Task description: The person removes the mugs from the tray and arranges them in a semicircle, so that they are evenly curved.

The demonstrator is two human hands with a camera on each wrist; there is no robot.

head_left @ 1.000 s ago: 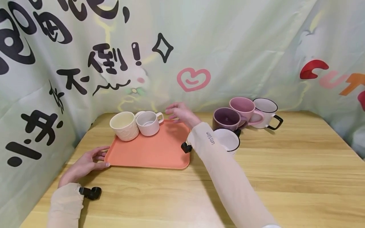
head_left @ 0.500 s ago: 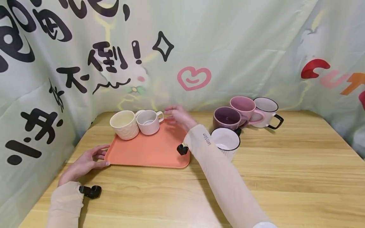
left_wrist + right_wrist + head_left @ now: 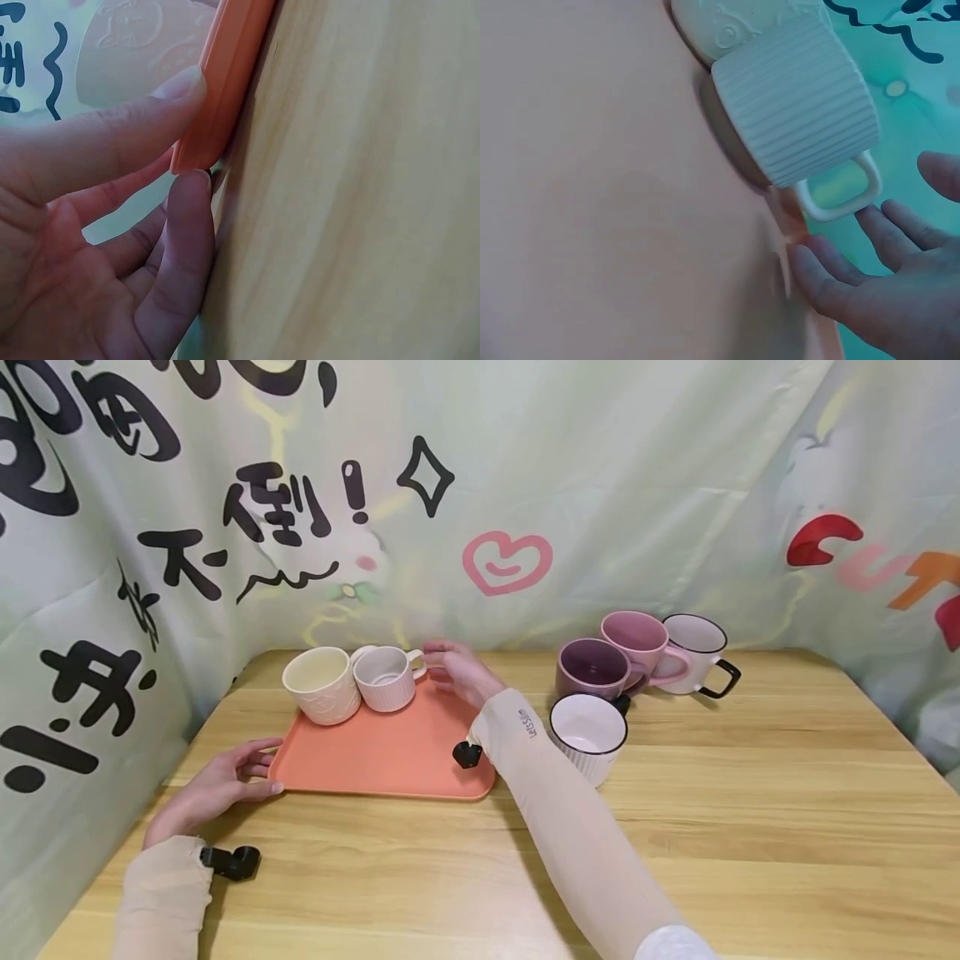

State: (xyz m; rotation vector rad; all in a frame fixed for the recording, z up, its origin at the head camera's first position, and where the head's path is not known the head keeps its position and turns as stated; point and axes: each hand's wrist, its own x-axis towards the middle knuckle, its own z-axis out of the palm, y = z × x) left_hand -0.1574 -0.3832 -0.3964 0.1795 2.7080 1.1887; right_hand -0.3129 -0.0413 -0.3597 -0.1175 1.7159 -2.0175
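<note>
An orange tray (image 3: 390, 760) lies on the table with two mugs at its back left. One is a cream embossed mug (image 3: 324, 700); close beside it stands a small white ribbed mug (image 3: 387, 695), its handle (image 3: 841, 208) pointing right. My left hand (image 3: 217, 789) pinches the tray's front left corner, thumb on the rim and a finger under the edge in the left wrist view. My right hand (image 3: 467, 675) reaches over the tray's back edge, fingers loosely spread. Its fingertips (image 3: 866, 214) are right at the ribbed mug's handle in the right wrist view.
Right of the tray stand a dark purple mug (image 3: 592, 670), a pink mug (image 3: 636, 637), a white mug (image 3: 688, 672) with a black handle, and a ribbed black-rimmed mug (image 3: 588, 752), partly behind the right sleeve. A printed curtain (image 3: 600, 485) hangs behind the table (image 3: 750, 827).
My right hand has moved left along the tray's back edge, up to the small ribbed mug's handle. The left hand stays at the tray corner; the head view shifts slightly.
</note>
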